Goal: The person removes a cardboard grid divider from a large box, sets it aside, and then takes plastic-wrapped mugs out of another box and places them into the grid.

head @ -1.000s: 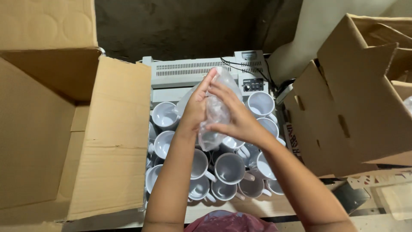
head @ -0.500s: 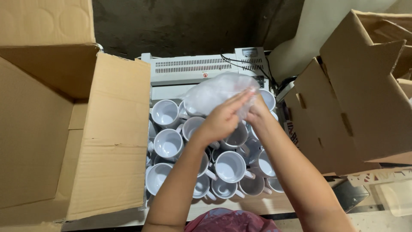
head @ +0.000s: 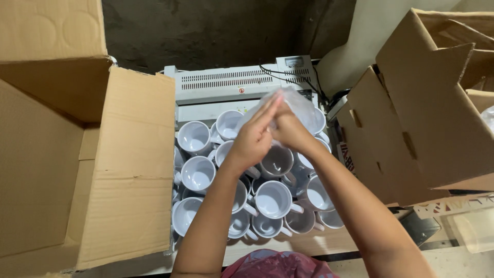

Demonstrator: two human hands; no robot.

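A bundle of pink plastic [head: 278, 265] lies nearest, at the table's [head: 329, 242] near edge, just before the cluster of white mugs [head: 272, 198]. Both forearms cross above the mugs. Over the far rows of the cluster, the left hand [head: 253, 140] and the right hand [head: 289, 129] meet, fingers pressed together and flattened against a clear plastic bag [head: 301, 108] held between them. The bag rises above the mugs' far edge, crumpled and translucent. To the left of the mugs stands a large open cardboard box [head: 77, 154]; to their right another cardboard box [head: 427, 113] tilts open. Just behind the mugs sits a grey machine [head: 231, 85] with vent slots.
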